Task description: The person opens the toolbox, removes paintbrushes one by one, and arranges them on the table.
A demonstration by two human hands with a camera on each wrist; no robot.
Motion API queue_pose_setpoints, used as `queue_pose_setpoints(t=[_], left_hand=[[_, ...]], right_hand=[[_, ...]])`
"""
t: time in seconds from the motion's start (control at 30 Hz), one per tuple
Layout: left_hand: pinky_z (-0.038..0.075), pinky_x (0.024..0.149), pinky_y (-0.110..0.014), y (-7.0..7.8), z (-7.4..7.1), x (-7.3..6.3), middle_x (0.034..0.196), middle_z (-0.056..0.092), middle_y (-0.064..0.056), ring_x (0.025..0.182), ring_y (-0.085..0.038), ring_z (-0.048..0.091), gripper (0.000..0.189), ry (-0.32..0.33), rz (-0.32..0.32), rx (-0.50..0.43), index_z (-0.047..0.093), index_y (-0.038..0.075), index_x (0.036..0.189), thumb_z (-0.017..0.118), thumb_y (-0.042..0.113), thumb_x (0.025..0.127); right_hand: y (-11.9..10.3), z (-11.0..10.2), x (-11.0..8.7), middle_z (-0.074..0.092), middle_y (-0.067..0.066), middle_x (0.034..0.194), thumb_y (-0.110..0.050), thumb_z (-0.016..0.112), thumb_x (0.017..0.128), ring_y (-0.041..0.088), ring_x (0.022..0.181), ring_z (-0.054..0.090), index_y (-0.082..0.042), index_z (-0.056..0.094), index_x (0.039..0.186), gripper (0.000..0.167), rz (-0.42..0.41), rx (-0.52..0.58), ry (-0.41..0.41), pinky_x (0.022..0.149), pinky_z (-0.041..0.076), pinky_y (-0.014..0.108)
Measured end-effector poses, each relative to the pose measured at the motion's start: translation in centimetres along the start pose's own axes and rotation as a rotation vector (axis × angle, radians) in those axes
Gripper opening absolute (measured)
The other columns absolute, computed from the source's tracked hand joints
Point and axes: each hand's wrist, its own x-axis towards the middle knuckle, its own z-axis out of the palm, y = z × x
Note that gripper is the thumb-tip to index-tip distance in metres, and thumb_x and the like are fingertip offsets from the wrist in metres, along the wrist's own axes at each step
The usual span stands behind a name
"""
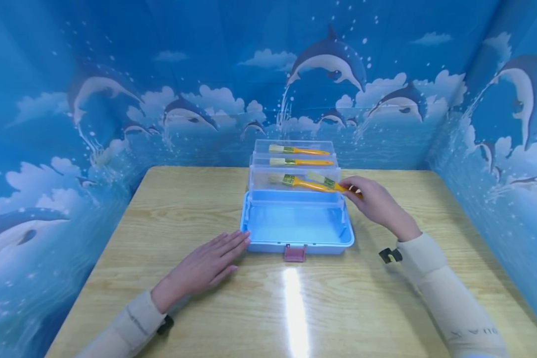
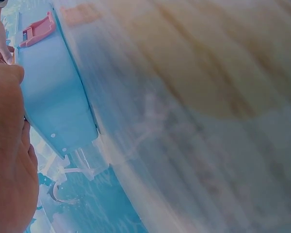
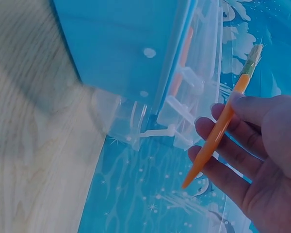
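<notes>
My right hand (image 1: 378, 203) pinches the orange handle of a paintbrush (image 3: 222, 121) between thumb and fingers, at the right side of a blue toolbox (image 1: 297, 223). In the head view its pale bristles overlap the lowest clear tray (image 1: 259, 185). Another paintbrush (image 1: 302, 183) lies in that tray. Two more, an upper brush (image 1: 301, 149) and a middle brush (image 1: 301, 162), lie in the stepped trays above. My left hand (image 1: 206, 263) lies flat with straight fingers, fingertips right at the box's front left corner.
A pink latch (image 1: 295, 253) hangs at the front of the box. The box stands on a wooden table (image 1: 183, 199), with a dolphin-printed curtain (image 1: 232, 59) behind and along both sides. Light reflects off the tabletop in front of the box.
</notes>
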Motion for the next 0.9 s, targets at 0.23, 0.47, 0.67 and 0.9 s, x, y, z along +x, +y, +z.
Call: queue_pose_setpoints(t=[0.23, 0.47, 0.67, 0.9], left_hand=[[0.026, 0.127, -0.045, 0.1, 0.0, 0.0, 0.17, 0.02, -0.005, 0.155, -0.024, 0.024, 0.065, -0.002, -0.011, -0.003, 0.022, 0.01, 0.162, 0.049, 0.033, 0.107], [0.022, 0.128, -0.043, 0.3, -0.1, 0.1, 0.17, 0.017, -0.004, 0.156, -0.022, 0.021, 0.067, -0.034, -0.035, -0.023, 0.019, 0.012, 0.163, 0.05, 0.032, 0.107], [0.024, 0.127, -0.044, 0.2, -0.1, 0.1, 0.17, 0.018, -0.005, 0.156, -0.023, 0.023, 0.067, -0.019, -0.026, -0.024, 0.021, 0.011, 0.163, 0.051, 0.031, 0.107], [0.022, 0.128, -0.043, 0.1, 0.0, 0.1, 0.17, 0.017, -0.004, 0.156, -0.022, 0.021, 0.065, -0.017, -0.023, -0.007, 0.02, 0.012, 0.163, 0.047, 0.034, 0.108]], right_hand=[[0.7, 0.2, -0.3, 0.069, 0.017, 0.122, -0.005, 0.064, 0.1, 0.03, 0.103, 0.067, -0.002, 0.066, 0.127, 0.028, 0.005, 0.005, 0.042, 0.085, 0.061, 0.049], [1.0, 0.4, -0.7, 0.069, 0.019, 0.122, -0.005, 0.063, 0.1, 0.031, 0.104, 0.067, 0.0, 0.065, 0.129, 0.029, 0.003, 0.009, 0.094, 0.085, 0.061, 0.051], [1.4, 0.6, -0.9, 0.069, 0.018, 0.121, -0.005, 0.064, 0.1, 0.031, 0.104, 0.066, 0.001, 0.063, 0.129, 0.03, 0.021, 0.016, 0.128, 0.085, 0.061, 0.051], [2.0, 0.8, -1.2, 0.069, 0.021, 0.116, -0.005, 0.063, 0.101, 0.033, 0.099, 0.067, 0.003, 0.064, 0.126, 0.026, -0.002, 0.031, 0.177, 0.08, 0.062, 0.051]])
